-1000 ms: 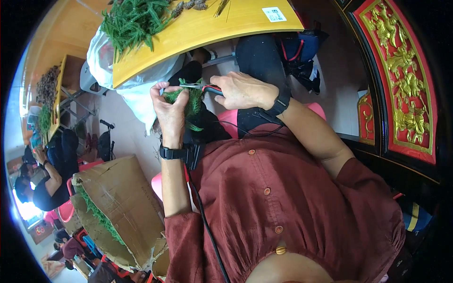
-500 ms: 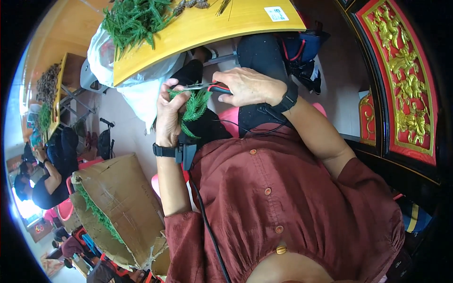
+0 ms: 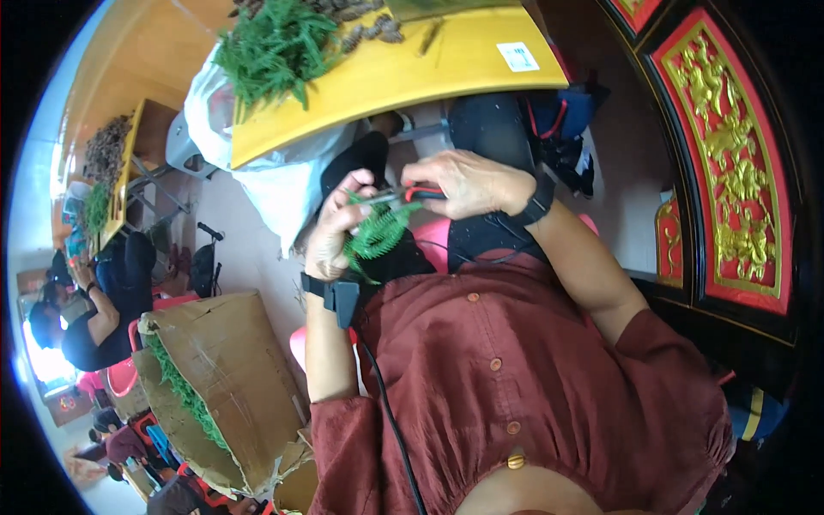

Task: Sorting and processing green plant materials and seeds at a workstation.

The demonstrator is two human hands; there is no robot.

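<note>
Left hand [image 3: 335,236] is up in front of the chest, fingers curled tight round a green fern sprig [image 3: 378,233] — the leafy end hangs down below the thumb. A second ago this hand was a bit lower and the sprig was bunched up inside it; now the leaves fan out more and the hand has tipped up toward the other one. So the sprig looks ready for a snip at its stem.

Right hand [image 3: 468,182] is closed on a small pair of red-handled snips [image 3: 410,194], with the blades pointing left at the top of the sprig. The two hands almost touch. The right wrist bends in, and that elbow sticks out to the side. The left forearm stands nearly straight up, with a black band at the wrist.

Past the hands sits a yellow bench [image 3: 403,73] with a pile of green fern [image 3: 275,47] on it. Down on the left is a cardboard box [image 3: 227,369] with more green inside.
</note>
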